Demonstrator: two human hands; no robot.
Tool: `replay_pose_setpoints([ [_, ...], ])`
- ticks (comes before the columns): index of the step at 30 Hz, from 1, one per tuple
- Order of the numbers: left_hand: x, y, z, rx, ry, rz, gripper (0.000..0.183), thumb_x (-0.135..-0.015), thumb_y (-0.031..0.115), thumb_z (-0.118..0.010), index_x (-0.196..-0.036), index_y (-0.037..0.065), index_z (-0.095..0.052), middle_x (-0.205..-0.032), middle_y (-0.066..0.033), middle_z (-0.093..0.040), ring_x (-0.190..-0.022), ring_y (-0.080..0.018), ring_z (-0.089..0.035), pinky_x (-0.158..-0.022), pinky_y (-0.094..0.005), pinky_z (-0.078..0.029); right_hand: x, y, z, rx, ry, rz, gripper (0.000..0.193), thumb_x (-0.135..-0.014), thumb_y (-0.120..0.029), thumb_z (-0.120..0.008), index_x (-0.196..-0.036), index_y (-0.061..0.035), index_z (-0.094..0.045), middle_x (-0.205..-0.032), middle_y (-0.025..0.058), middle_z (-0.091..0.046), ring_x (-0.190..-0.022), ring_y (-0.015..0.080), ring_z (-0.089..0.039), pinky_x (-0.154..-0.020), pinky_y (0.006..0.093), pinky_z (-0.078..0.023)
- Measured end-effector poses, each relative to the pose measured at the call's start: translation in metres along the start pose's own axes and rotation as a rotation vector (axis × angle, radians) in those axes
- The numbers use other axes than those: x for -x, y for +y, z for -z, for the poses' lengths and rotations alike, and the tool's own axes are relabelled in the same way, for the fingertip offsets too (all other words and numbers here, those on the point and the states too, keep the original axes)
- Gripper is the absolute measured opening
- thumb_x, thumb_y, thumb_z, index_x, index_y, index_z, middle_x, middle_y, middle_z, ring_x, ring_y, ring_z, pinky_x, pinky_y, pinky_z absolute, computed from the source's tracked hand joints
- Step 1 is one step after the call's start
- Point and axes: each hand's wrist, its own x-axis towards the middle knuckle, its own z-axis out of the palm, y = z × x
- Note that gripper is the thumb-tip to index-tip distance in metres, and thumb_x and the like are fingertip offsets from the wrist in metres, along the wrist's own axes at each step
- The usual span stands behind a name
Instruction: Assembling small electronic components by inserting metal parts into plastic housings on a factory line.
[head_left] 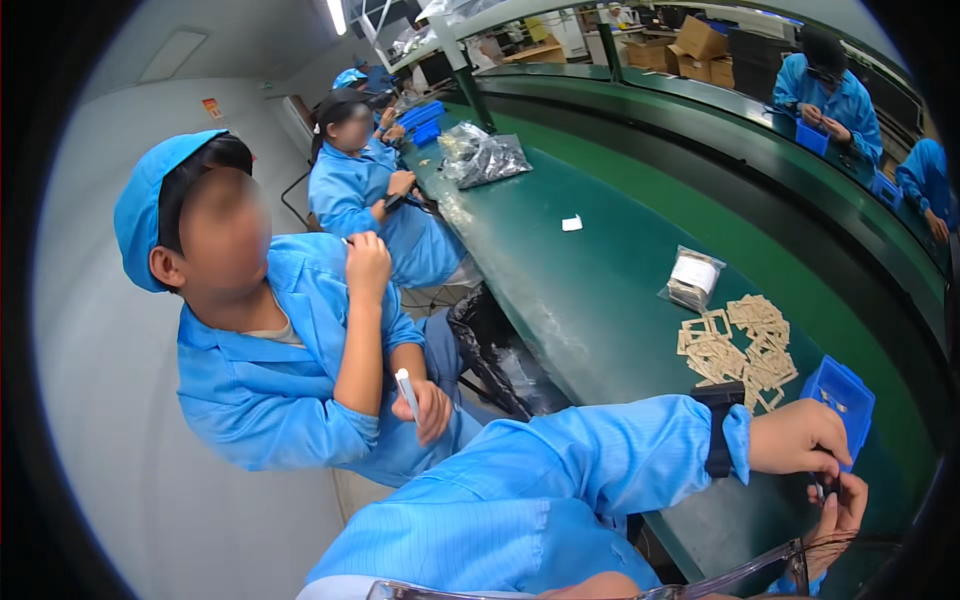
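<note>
At the lower right, my left hand [797,437] reaches in with a black band round its wrist, its fingers closed in a pinch. Just below it, my right hand [846,508] is closed on a small dark part [826,489]. Both sets of fingertips meet at this part, whose exact kind is too small and covered to tell. A blue plastic bin [845,390] stands right behind my hands with a few small pale pieces in it. Beside the bin lies a heap of beige rectangular frames [745,345], loose on the green table.
The long green table [600,290] carries a clear bag [693,277] of beige pieces, a white scrap [571,223] and a bag of dark parts [485,158]. At my left sits a co-worker [290,340] holding a white pen [406,393]. Other people work farther off.
</note>
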Motion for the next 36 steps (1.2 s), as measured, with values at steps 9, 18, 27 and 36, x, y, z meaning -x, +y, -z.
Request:
replay_pose_setpoints([
  [9,-0.005,-0.009,0.002,0.076,-0.018,-0.038,0.018,-0.071,0.007,-0.078,-0.088,0.001,-0.075,-0.083,-0.0115,-0.072,-0.078,-0.0271,-0.068,-0.07,-0.0365,-0.053,-0.003,0.008,0.011,0.195,0.128,-0.023,0.012,-0.1,-0.008,-0.054,-0.11,-0.0023,-0.053,-0.101,0.0073,-0.054,-0.08,0.0136,-0.061,-0.069,0.0257,-0.055],
  [18,-0.004,-0.008,0.0,-0.028,0.038,-0.127,0.017,-0.071,0.004,-0.075,-0.087,-0.002,-0.074,-0.081,-0.0147,-0.072,-0.075,-0.0285,-0.069,-0.069,-0.0363,-0.055,-0.006,0.005,0.01,0.125,0.08,-0.039,0.01,-0.1,-0.008,-0.055,-0.108,-0.0029,-0.052,-0.099,0.0078,-0.056,-0.082,0.0142,-0.061,-0.07,0.0261,-0.055],
  [27,-0.002,-0.006,-0.002,-0.117,-0.02,-0.06,0.013,-0.074,0.012,-0.075,-0.084,0.003,-0.073,-0.078,-0.011,-0.07,-0.076,-0.0295,-0.068,-0.068,-0.0387,-0.053,-0.005,0.011,0.014,0.397,0.112,0.139,0.01,-0.1,-0.014,-0.056,-0.1,-0.005,-0.054,-0.09,0.0052,-0.058,-0.076,0.0104,-0.06,-0.06,0.0217,-0.051],
  [36,0.0,-0.01,-0.002,-0.275,-0.138,-0.115,0.019,-0.081,0.021,-0.07,-0.086,0.003,-0.07,-0.082,-0.0125,-0.069,-0.078,-0.0325,-0.066,-0.071,-0.0402,-0.052,-0.005,-0.038,-0.036,0.171,0.213,-0.185,0.014,-0.101,-0.016,-0.056,-0.089,-0.0078,-0.053,-0.075,-0.0012,-0.057,-0.056,0.001,-0.05,-0.047,0.014,-0.038],
])
